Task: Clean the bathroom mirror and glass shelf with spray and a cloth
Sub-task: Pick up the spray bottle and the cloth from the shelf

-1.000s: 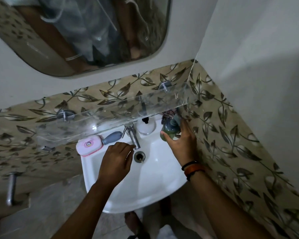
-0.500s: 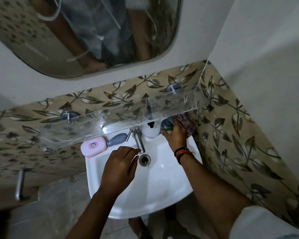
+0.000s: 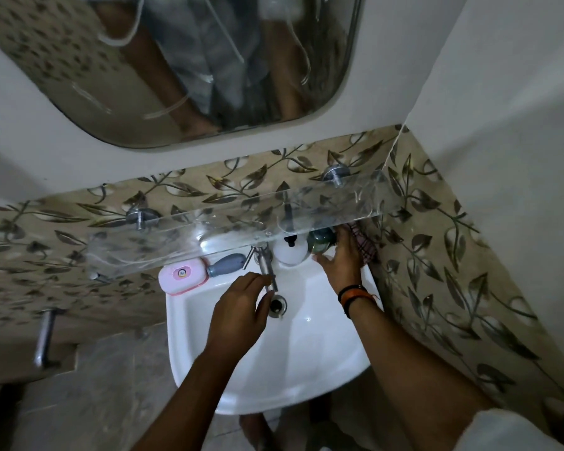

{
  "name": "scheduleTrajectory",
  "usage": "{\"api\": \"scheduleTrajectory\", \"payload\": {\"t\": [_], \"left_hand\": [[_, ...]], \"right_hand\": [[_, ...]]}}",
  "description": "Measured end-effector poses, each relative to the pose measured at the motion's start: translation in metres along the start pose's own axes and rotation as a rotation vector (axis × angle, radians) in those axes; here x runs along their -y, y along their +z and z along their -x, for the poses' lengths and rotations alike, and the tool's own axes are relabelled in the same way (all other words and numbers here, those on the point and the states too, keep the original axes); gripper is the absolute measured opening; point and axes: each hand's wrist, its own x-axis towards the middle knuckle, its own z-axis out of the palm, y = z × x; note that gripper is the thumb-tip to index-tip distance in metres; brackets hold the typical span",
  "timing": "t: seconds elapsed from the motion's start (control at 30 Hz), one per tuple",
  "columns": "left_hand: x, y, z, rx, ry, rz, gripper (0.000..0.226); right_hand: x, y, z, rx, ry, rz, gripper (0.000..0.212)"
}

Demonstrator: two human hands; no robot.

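Note:
The mirror (image 3: pixel 176 76) hangs on the white wall at the top and reflects a person's arms and clothing. Below it the clear glass shelf (image 3: pixel 228 222) juts out over the back of the sink. The green spray bottle (image 3: pixel 321 239) stands on the sink's back right corner, half under the shelf. My right hand (image 3: pixel 342 262) is just beside it, fingers spread, thumb apart from the bottle. A checked cloth (image 3: pixel 367 247) lies behind that hand against the tiled wall. My left hand (image 3: pixel 238 314) hovers over the basin by the tap spout, loosely curled and holding nothing.
On the white sink (image 3: pixel 306 369) stand a tap (image 3: pixel 266 265), a white pump bottle (image 3: pixel 290 253), a pink soap case (image 3: pixel 183 275) and a grey-blue tube (image 3: pixel 227 263). The drain (image 3: pixel 277 305) is beside my left hand. Leaf-patterned tiles line the corner; a metal bar (image 3: pixel 44 336) sticks out at left.
My right hand carried the green bottle back to the sink's rear right corner, set it down and loosened its grip. My left hand stayed over the basin.

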Motion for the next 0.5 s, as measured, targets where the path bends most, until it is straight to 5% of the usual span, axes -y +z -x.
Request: {"api": "scheduleTrajectory", "payload": {"t": [0.1,0.27,0.5], "left_hand": [[-0.009,0.009,-0.018,0.007,-0.087,0.198,0.042],[-0.036,0.034,-0.053,0.088,-0.193,0.349,0.089],[-0.058,0.055,-0.092,-0.009,-0.393,0.421,0.055]], "right_hand": [[-0.012,-0.008,0.025,-0.01,0.004,-0.02,0.106],[-0.004,-0.032,0.073,-0.045,0.092,-0.06,0.081],[0.009,-0.058,0.081,-0.035,-0.024,-0.146,0.048]]}}
